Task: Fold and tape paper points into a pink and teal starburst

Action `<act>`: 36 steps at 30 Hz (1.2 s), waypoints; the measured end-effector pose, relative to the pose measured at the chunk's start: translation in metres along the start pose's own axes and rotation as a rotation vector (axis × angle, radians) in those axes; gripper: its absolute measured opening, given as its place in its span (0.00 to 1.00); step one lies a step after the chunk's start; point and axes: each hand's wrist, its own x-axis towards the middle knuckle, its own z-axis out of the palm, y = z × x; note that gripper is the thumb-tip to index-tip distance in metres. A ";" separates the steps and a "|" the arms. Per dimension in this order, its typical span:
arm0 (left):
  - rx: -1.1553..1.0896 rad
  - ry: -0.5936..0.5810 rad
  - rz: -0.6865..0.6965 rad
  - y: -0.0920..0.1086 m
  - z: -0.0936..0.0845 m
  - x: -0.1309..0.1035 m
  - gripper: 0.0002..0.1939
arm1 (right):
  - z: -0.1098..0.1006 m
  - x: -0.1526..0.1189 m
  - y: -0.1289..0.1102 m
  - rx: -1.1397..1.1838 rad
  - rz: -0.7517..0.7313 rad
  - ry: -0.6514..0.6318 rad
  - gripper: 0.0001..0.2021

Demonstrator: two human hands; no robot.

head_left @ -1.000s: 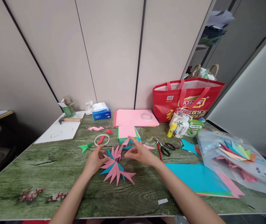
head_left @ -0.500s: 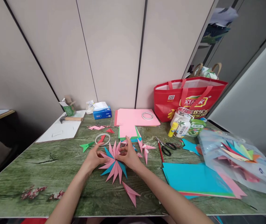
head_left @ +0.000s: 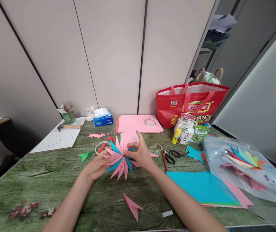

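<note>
Between my two hands is a folded paper star (head_left: 120, 167) with many pink and blue points, raised off the table. My left hand (head_left: 98, 166) grips its left points, thumb on top and fingers beneath. My right hand (head_left: 139, 153) pinches near the star's centre on the right side, index finger stretched upward. A loose pink folded piece (head_left: 132, 206) lies on the table in front of the star. Behind my left hand are a roll of white tape (head_left: 99, 146) and a green folded piece (head_left: 86, 156).
Scissors (head_left: 169, 156) and a red pencil (head_left: 164, 159) lie right of my hands. Further right are blue paper sheets (head_left: 201, 187), a glue stick (head_left: 176, 136) and a plastic bag (head_left: 244, 180). Pink sheets (head_left: 138, 122), a tissue box (head_left: 103, 120) and a hammer (head_left: 70, 126) sit at the back.
Both hands have lifted the paper star and tilted it upright towards me. A small white strip near my right forearm has come into view. The camera has turned slightly.
</note>
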 end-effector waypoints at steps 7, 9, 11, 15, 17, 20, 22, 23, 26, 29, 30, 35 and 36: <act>0.050 -0.032 -0.076 0.005 0.001 0.010 0.15 | -0.012 0.007 -0.005 0.023 0.072 -0.094 0.52; 0.036 -0.010 -0.054 0.002 0.007 0.014 0.13 | -0.013 0.009 -0.003 0.006 0.057 -0.101 0.50; 0.010 0.012 -0.020 -0.001 0.011 0.017 0.11 | -0.015 0.012 -0.003 -0.017 0.034 -0.081 0.47; -0.062 0.078 0.010 -0.002 0.010 0.020 0.11 | -0.025 0.025 -0.009 -0.089 -0.057 0.073 0.24; -0.087 0.097 0.022 -0.001 0.007 0.022 0.14 | -0.030 0.032 -0.017 -0.079 -0.045 0.057 0.14; -0.067 0.095 0.045 0.000 0.002 0.024 0.16 | -0.033 0.039 -0.031 -0.031 0.070 -0.131 0.12; -0.014 0.082 0.047 -0.001 0.000 0.025 0.16 | -0.030 0.041 -0.037 0.001 0.134 -0.223 0.12; 0.020 0.086 0.049 -0.002 0.000 0.025 0.16 | -0.027 0.041 -0.038 0.023 0.154 -0.240 0.12; 0.101 0.146 0.075 -0.004 -0.001 0.025 0.16 | -0.018 0.042 -0.033 0.098 0.184 -0.197 0.13; 0.095 0.178 0.107 -0.006 -0.001 0.025 0.15 | -0.011 0.042 -0.024 0.126 0.206 -0.138 0.13; 0.077 0.173 0.112 -0.006 -0.001 0.025 0.14 | -0.009 0.042 -0.022 0.131 0.217 -0.135 0.13; 0.033 0.150 0.100 -0.006 0.002 0.024 0.16 | -0.004 0.041 -0.020 0.159 0.236 -0.131 0.13; 0.044 0.155 0.097 -0.006 0.002 0.024 0.16 | -0.004 0.041 -0.021 0.158 0.233 -0.129 0.13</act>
